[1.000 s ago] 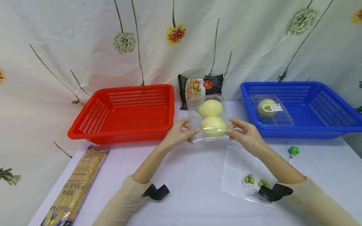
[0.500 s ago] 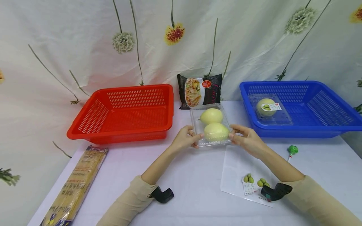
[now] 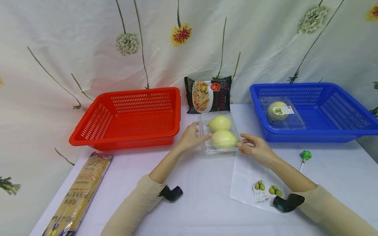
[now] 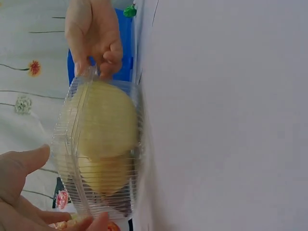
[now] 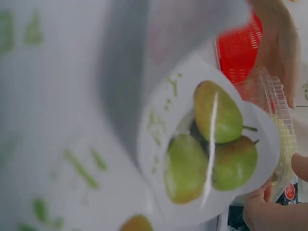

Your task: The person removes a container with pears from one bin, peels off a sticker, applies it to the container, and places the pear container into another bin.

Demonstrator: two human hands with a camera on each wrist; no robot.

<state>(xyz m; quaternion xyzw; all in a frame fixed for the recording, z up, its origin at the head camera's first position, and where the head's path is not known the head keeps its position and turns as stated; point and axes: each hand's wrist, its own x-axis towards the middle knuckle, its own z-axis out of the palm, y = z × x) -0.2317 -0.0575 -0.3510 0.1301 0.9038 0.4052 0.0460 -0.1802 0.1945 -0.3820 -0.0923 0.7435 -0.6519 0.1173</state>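
Observation:
A clear clamshell box (image 3: 219, 132) with two pale yellow fruits sits on the white table (image 3: 200, 203), in front of a black noodle packet (image 3: 208, 94). My left hand (image 3: 200, 131) holds the box's left side, thumb on the lid and fingers at the far edge. My right hand (image 3: 240, 139) pinches the box's right rim between thumb and forefinger. In the left wrist view the box (image 4: 101, 144) lies between my left hand (image 4: 19, 192) and right hand (image 4: 94, 33). The right wrist view shows a blurred pear label (image 5: 211, 144) close up, with the box rim (image 5: 279, 115) behind.
A red basket (image 3: 124, 139) stands at the left. At the right is a blue basket (image 3: 310, 137) holding another boxed fruit (image 3: 280, 111). A white sheet with pear stickers (image 3: 254, 177) lies under my right forearm. A green lollipop (image 3: 305, 155) and a spaghetti pack (image 3: 79, 193) lie on the table.
The box was held up off the table and tilted towards me. Both hands have brought it down and it now lies flat on the table.

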